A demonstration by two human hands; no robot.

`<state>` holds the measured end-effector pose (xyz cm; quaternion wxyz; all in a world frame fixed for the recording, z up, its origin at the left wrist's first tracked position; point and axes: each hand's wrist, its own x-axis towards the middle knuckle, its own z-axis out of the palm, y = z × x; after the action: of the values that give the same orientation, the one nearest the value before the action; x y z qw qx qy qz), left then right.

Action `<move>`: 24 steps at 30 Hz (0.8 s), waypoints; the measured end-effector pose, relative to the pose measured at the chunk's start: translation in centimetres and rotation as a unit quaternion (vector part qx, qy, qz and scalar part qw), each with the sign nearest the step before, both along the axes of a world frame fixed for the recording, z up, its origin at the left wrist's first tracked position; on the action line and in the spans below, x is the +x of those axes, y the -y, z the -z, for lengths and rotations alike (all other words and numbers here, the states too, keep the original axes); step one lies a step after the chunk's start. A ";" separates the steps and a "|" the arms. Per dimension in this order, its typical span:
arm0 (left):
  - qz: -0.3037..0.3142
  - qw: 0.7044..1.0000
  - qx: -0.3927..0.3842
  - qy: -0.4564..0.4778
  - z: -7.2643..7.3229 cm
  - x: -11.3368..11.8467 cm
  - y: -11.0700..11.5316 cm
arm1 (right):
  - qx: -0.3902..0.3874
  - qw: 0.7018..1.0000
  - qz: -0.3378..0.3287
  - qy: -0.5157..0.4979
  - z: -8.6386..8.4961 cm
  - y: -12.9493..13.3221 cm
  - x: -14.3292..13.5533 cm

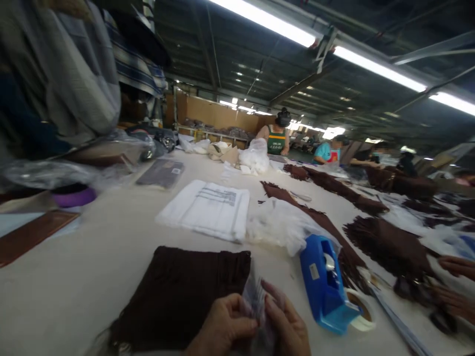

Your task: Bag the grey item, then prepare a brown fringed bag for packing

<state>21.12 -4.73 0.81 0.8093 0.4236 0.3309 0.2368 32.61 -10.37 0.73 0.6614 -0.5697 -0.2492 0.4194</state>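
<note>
A folded dark brown cloth [185, 291] lies on the pale table in front of me. At its right edge my left hand [226, 324] pinches a clear plastic piece [256, 296] between thumb and fingers. My right hand [285, 319] grips the same plastic from the other side, fingers closed. Fine lines show on the plastic, too blurred to read. Just right of my hands stands a blue tape dispenser [322, 282], with a roll of tape [361, 309] lying beside it.
Beyond the cloth lies a stack of white printed bags [208, 207], with crumpled plastic [278, 222] to its right. Brown fringed cloths [386, 242] spread over the right side, near another person's hands [454, 296]. A purple roll [74, 195] sits left. Several people are farther back.
</note>
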 end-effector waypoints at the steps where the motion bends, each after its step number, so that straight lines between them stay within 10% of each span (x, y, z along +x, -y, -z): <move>1: -0.007 0.999 0.013 -0.038 -0.1 -1.0 0.4 | -0.014 1.000 0.006 -0.009 0.0 0.1 -0.7; 8: 0.037 0.947 0.167 -0.273 -2.6 -9.0 0.3 | -0.095 0.995 -0.027 0.034 -0.7 0.2 -2.4; 13: -0.068 0.930 0.210 -0.292 -3.9 -11.8 -3.7 | -0.100 0.992 -0.071 0.015 -0.9 -1.4 -2.7; 19: -0.081 0.712 0.486 -0.500 -3.4 -10.8 -8.1 | -0.079 0.969 -0.048 0.231 0.7 -5.2 -2.8; 24: -0.059 0.621 0.584 -0.520 -1.5 -10.2 -8.2 | -0.147 0.898 -0.043 0.412 1.7 -6.3 -3.6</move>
<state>10.91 3.46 2.34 0.0690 0.8392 0.5127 0.1680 29.05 -4.04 -0.99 0.3897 -0.7710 -0.4594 0.2066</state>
